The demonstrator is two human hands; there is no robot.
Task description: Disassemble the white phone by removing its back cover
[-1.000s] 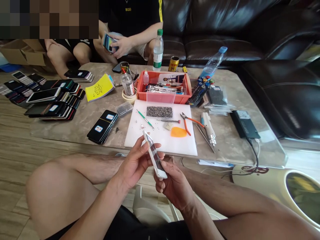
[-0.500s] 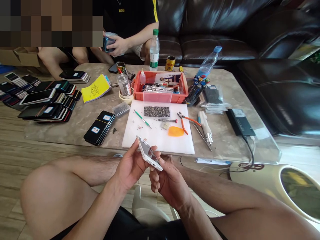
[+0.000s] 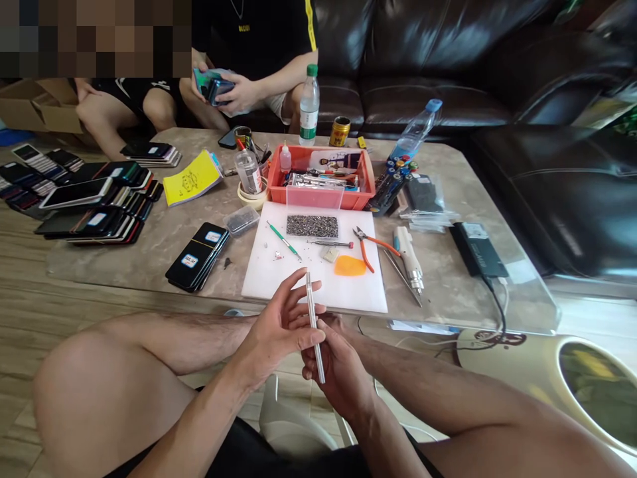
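A thin white smartphone (image 3: pixel 313 325) stands edge-on between my hands, above my lap and just short of the table's front edge. My left hand (image 3: pixel 279 328) has its thumb on the near side of the phone and its fingertips at the upper edge. Around the phone's lower end, my right hand (image 3: pixel 338 368) is closed. Beyond them lies a white foam mat (image 3: pixel 269 272), bearing a clear box of tiny screws (image 3: pixel 312 226), a green pen-like tool (image 3: pixel 283 239), a small screwdriver (image 3: pixel 333 243), orange-handled cutters (image 3: pixel 365 249) and an orange plastic pick (image 3: pixel 350 266).
Stacked phones (image 3: pixel 196 257) lie left of the mat, with larger piles (image 3: pixel 99 212) farther left. Behind the mat is a red tool bin (image 3: pixel 323 197). An electric screwdriver (image 3: pixel 409 259) and a black power unit (image 3: pixel 480 249) lie right. Another person's hand (image 3: pixel 241 93) holds phones opposite.
The phone has turned from its screen facing up at a slant to nearly edge-on. My left hand's thumb has come across onto it. The other person's hands have shifted slightly.
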